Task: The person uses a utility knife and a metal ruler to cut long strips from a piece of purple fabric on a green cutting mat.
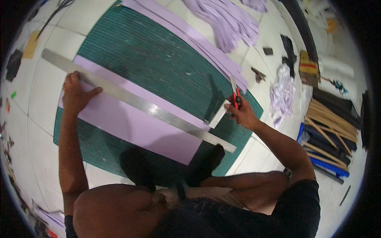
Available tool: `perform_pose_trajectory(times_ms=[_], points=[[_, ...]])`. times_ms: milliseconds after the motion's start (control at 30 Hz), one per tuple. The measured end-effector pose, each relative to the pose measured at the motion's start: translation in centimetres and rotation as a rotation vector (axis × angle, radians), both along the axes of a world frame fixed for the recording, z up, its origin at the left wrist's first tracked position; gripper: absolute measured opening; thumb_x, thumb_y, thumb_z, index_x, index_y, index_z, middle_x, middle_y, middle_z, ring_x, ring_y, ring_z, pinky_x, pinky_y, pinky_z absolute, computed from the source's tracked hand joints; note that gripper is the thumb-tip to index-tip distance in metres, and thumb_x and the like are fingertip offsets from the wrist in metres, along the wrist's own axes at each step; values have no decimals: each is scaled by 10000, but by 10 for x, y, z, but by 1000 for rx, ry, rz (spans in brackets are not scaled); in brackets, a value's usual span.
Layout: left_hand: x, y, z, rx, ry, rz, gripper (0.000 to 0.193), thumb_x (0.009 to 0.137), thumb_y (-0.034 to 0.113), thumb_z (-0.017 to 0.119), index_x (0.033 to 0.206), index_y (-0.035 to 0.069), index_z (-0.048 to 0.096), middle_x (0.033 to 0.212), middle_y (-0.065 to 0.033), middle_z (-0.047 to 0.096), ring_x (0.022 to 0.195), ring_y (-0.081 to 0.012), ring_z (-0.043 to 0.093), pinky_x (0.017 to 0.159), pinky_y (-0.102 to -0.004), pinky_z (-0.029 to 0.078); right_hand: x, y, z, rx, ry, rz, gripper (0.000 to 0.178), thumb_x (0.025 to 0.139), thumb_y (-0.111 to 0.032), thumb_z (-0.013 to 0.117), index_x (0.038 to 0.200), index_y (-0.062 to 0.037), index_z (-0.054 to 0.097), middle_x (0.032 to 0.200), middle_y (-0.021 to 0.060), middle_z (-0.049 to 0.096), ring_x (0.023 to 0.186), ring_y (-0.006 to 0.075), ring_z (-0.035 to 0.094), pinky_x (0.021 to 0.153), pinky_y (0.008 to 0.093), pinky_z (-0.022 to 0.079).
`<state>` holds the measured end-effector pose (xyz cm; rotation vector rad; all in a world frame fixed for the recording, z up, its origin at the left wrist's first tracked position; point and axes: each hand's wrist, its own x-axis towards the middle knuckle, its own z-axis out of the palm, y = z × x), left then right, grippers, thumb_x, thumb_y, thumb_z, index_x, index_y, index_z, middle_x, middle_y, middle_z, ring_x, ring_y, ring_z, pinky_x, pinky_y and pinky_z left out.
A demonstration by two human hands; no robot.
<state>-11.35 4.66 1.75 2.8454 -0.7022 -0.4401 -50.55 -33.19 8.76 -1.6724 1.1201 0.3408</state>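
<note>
We are judging the work to be partway along: several narrow lilac strips (186,35) are lying loose along the far edge of the green cutting mat (131,39), and a fuller bundle of strips (228,23) is resting on the tiles beyond, while a broad lilac sheet (147,127) is remaining uncut across its near part. We are not able to tell whether the band showing past the long metal ruler (152,111) is already severed. The sheet is lying on the near half of the mat, with the ruler crossing it at a slant. Our left hand (77,95) is bearing down on the ruler near its left end, thumb spread, fingers not clenched. Our right hand (242,111) is gripping a red-and-black cutter (237,99), blade pointing away, together with a white bar (219,114) of a kind we are not making out. A dark-covered foot (217,154) is resting by the ruler's right end. The sheet is looking smooth, matt and thin, the ruler is gleaming flat and stiff, and the mat is showing fine ribbed lines and pale scuffs; the bundled strips are draping in soft folds.
</note>
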Motion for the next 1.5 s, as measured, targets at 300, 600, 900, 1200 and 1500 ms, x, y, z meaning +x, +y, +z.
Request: perform_pose_trajectory(times_ms=[300, 600, 900, 1200, 1500], points=[[17, 1, -9, 121, 39, -72, 999, 676, 456, 877, 1402, -3, 367, 1335, -236, 463, 1244, -428, 468, 1027, -525, 433, -49, 9, -37, 87, -82, -29, 468, 910, -302, 739, 1224, -28, 526, 927, 58, 615, 758, 125, 599, 600, 296, 509], [24, 10, -18, 181, -5, -96, 1042, 695, 492, 860, 1427, -37, 340, 1347, -259, 445, 1252, -440, 463, 1028, -546, 427, -51, 15, -54, -6, -79, -19, 474, 924, -363, 708, 1214, -29, 538, 905, 57, 597, 748, 141, 576, 672, 314, 504], [18, 4, -9, 111, -8, -86, 1018, 653, 476, 887, 1370, -60, 401, 1302, -269, 483, 1224, -431, 489, 1001, -521, 455, -59, 5, -77, 24, -199, 52, 522, 923, -342, 710, 1300, -39, 515, 939, 60, 630, 789, 144, 604, 691, 304, 528], [13, -9, 18, 54, 49, -47, 891, 695, 531, 836, 1308, -24, 505, 1264, -207, 530, 1180, -358, 543, 959, -476, 489, -22, -35, -19, -626, -133, 370, 429, 885, -257, 746, 1218, -55, 567, 1095, 166, 636, 913, 325, 661, 795, 410, 525], [63, 17, -2, -86, -6, -41, 530, 731, 273, 843, 1166, 95, 596, 1146, -137, 620, 1054, -346, 625, 903, -449, 513, 164, 115, -14, -198, -137, 681, 364, 961, -290, 566, 1216, -40, 496, 912, 244, 666, 819, 409, 669, 732, 524, 510]])
